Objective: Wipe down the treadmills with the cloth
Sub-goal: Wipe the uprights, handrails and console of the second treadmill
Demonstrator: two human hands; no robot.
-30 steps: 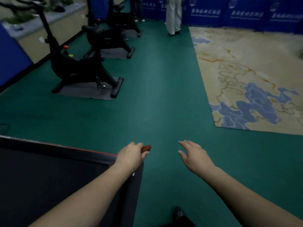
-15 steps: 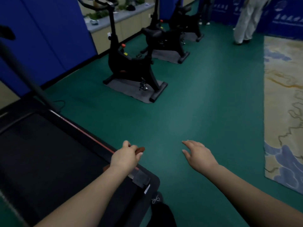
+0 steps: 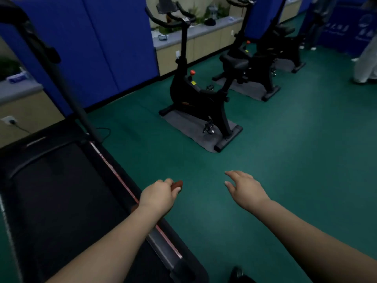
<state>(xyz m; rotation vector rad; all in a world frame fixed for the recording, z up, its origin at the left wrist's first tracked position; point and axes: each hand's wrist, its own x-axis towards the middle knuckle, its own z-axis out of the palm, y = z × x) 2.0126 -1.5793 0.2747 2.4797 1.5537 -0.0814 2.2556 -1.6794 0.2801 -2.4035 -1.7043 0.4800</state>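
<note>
A black treadmill [image 3: 61, 190] fills the lower left, with a red stripe along its right side rail and a dark upright post rising at the far left. My left hand [image 3: 160, 196] hovers over that right rail and grips a small reddish-brown cloth [image 3: 177, 184], only its tip poking out past my fingers. Over the green floor to the right, my right hand [image 3: 245, 188] is held out with relaxed, spread fingers and holds nothing.
Three black exercise bikes on grey mats stand ahead, the nearest [image 3: 201, 99] in the middle of the view. Blue wall panels [image 3: 114, 48] and a low counter line the left. A person in light trousers [image 3: 366, 62] stands far right. My dark shoe [image 3: 237, 274] shows at the bottom.
My view has swung left, bringing more of the treadmill deck and its post into sight. Both hands keep the same pose, the left still gripping the cloth above the rail.
</note>
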